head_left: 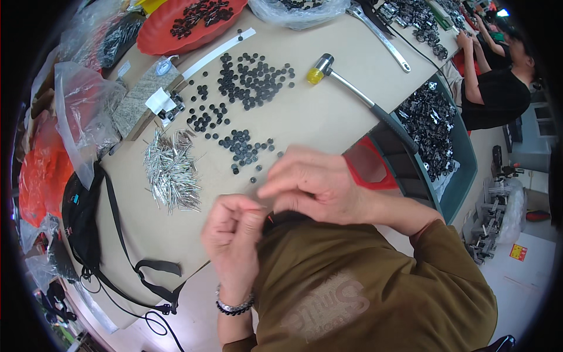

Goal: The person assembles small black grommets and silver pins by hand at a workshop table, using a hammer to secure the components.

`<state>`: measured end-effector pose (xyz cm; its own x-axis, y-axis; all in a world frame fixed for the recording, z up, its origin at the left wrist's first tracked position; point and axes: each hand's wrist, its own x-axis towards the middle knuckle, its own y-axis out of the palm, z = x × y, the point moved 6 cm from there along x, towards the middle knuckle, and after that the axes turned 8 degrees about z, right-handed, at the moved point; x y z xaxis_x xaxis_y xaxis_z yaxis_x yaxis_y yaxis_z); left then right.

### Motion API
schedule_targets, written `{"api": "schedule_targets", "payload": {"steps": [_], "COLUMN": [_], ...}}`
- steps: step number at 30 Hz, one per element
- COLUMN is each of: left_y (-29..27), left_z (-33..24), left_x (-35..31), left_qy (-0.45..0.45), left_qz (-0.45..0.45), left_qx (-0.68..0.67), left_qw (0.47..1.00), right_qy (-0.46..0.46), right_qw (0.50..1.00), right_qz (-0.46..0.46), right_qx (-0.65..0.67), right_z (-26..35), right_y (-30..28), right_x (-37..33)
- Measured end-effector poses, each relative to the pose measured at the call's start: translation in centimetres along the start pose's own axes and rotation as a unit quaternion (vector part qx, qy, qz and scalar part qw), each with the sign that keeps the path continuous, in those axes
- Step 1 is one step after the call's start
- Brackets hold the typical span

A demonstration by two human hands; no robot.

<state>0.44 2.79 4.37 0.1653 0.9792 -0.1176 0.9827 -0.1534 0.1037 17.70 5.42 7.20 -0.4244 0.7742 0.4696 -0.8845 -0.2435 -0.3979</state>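
My left hand (234, 226) is closed in a pinch at the table's near edge. Whatever sits between its thumb and forefinger is too small to make out. Just to the right hovers my right hand (316, 185), slightly blurred, its fingers stretched toward the left fingertips and its thumb apart from them. Beyond the hands, small round black caps (243, 146) lie scattered in loose groups, the closest a little above my fingertips. A heap of thin silvery metal pins (171, 173) rests to the left of them.
A yellow-and-black-headed mallet (346, 85) and a wrench (381, 38) lie on the right. A red bowl (153, 44) holds black parts at the back. A green bin (466, 167) of metal parts stands at right. A stone block (138, 105) and black bag (82, 226) sit left. Another person (498, 88) works nearby.
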Motion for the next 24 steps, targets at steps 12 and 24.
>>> {"api": "schedule_targets", "payload": {"steps": [12, 24], "left_y": [0.5, -5.6], "left_z": [2.6, 2.2], "left_x": [0.1, -1.6], "left_qy": [-0.017, 0.172], "left_qz": [-0.013, -0.231], "left_qx": [-0.126, 0.261], "left_qw": [0.992, 0.921], "right_qy": [0.084, 0.105], "right_qw": [0.996, 0.975], "right_qz": [-0.024, -0.066], "right_qx": [0.014, -0.186], "right_z": [-2.3, -5.2], "right_y": [-0.5, -0.5], "right_x": [-0.6, 0.9]}}
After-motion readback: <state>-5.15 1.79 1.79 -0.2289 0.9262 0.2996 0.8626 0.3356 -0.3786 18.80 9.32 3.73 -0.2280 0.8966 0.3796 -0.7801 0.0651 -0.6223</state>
